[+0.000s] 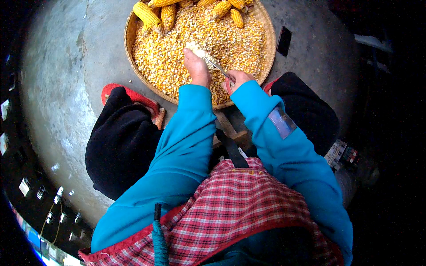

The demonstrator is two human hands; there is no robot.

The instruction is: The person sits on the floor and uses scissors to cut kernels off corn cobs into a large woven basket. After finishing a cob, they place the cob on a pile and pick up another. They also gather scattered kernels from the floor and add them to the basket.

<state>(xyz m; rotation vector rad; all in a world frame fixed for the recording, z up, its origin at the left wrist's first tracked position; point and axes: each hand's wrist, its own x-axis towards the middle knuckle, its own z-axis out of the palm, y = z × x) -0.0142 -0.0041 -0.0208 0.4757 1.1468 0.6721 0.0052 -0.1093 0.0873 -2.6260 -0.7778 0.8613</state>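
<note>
My left hand is closed on a pale, mostly bare corn cob over a wide woven basket of loose corn kernels. My right hand grips a metal tool with a red handle, which looks like scissors, its tip against the cob. Several whole yellow cobs lie along the far side of the basket, beyond both hands.
A dark phone lies on the concrete floor right of the basket. My feet in red slippers flank it. A stray cob lies by my left foot, and a wooden frame sits below the basket.
</note>
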